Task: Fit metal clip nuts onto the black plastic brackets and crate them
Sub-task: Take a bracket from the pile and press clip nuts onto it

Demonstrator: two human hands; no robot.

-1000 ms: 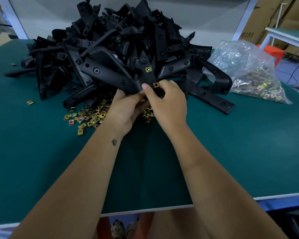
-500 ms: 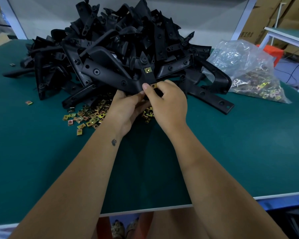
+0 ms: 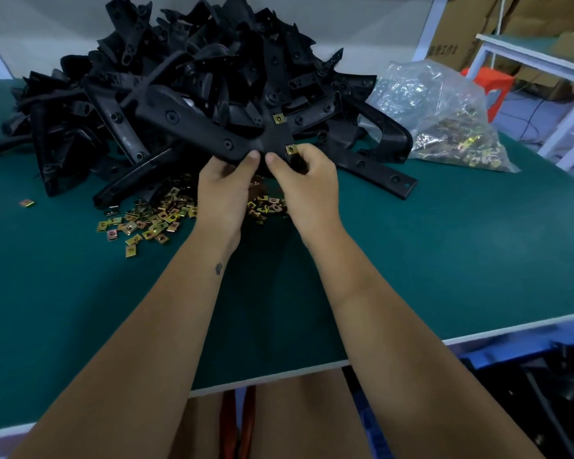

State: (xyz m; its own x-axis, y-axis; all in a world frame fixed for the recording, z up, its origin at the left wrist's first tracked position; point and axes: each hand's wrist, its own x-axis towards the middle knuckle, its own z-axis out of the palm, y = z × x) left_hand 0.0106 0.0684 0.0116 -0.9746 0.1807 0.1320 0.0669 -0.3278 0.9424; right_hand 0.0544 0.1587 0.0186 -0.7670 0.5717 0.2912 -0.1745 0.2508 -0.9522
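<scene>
Head view showed both hands gripping one bracket (image 3: 212, 135) above the table (image 3: 444, 260), in front of the pile (image 3: 186, 71). Left hand (image 3: 224, 190) curled round its near edge; right hand (image 3: 307, 180) pinched it beside a fitted nut (image 3: 291, 149). Loose nuts (image 3: 146, 223) lay below.

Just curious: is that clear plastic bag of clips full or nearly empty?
Partly full: the plastic bag lies slumped on the table, clips heaped at its lower end.

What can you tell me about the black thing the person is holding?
The long black plastic bracket looks matte, with round holes along its arm. It is held above the green table, in front of the bracket pile. Two gold metal clip nuts sit on its tabs. The left hand and right hand grip its lower edge.
</scene>
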